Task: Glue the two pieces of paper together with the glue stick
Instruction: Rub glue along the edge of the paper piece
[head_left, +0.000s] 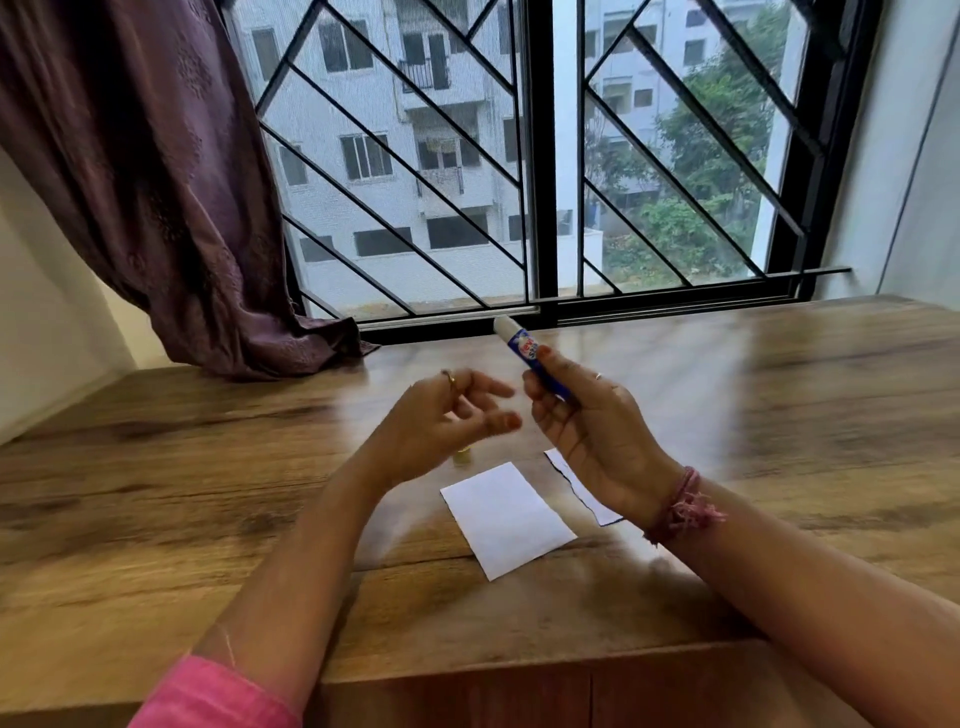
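Above the table (779, 415), the right hand (587, 431) grips the glue stick (524, 353); the blurred left hand (447, 415) hangs open, and the right paper (582, 483) lies half hidden beside the left paper (506, 519)

Loads of bare wooden table (779, 415) at the right and lower left of the frame. Curtain (171, 208) spills onto its upper left corner. Mid-frame, two paper sheets (506, 519) and a small yellow thing (462, 458), too blurry to identify, take up space.

two papers (506, 517) on table (779, 415) — one right, partly behind hand (592, 436), perhaps apart.
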